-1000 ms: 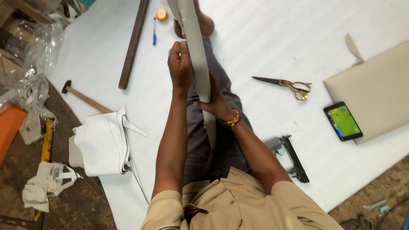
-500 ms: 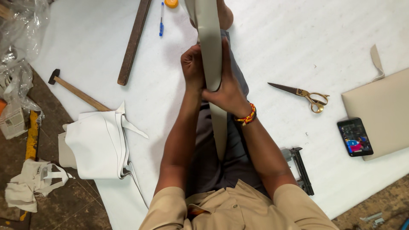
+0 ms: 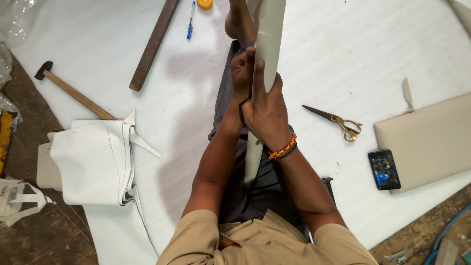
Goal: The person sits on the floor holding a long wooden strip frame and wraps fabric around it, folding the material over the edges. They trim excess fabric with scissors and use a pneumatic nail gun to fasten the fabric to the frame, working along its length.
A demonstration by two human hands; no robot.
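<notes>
Beige strip (image 3: 269,44) lies along the person's leg, clasped by left hand (image 3: 242,73) and right hand (image 3: 265,110); scissors (image 3: 338,121) lie nearby.

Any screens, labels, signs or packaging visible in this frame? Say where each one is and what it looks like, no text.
Phone: lying flat on the white sheet to the person's right, overlapping the edge of the beige panel; black rectangle, lit screen with blue and reddish patches.
Clear plastic wrapping: crumpled at the top left corner, transparent and shiny.
No labels or signs can be made out.

White sheet (image 3: 392,44) over dark floor (image 3: 29,235)
</notes>
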